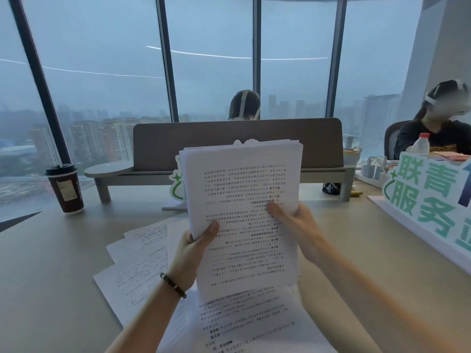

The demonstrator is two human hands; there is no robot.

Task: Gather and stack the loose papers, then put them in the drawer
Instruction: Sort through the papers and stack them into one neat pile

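Observation:
I hold a thick stack of printed white papers (242, 189) upright above the desk, its text upside down to me. My left hand (193, 248), a beaded bracelet at its wrist, grips the stack's left edge with the thumb on the front sheet. My right hand (293, 225) grips the right edge, thumb pressed on the front page. Several loose printed sheets (137, 266) lie fanned on the desk to the left, and more loose sheets (244, 322) lie below the stack. No drawer is in view.
A dark takeaway coffee cup (66, 189) stands at the left. A grey desk shelf with a divider panel (237, 146) runs across the back. A green-lettered white sign (428, 200) stands at the right. Two people sit beyond, by a power strip (374, 171) and bottle (421, 145).

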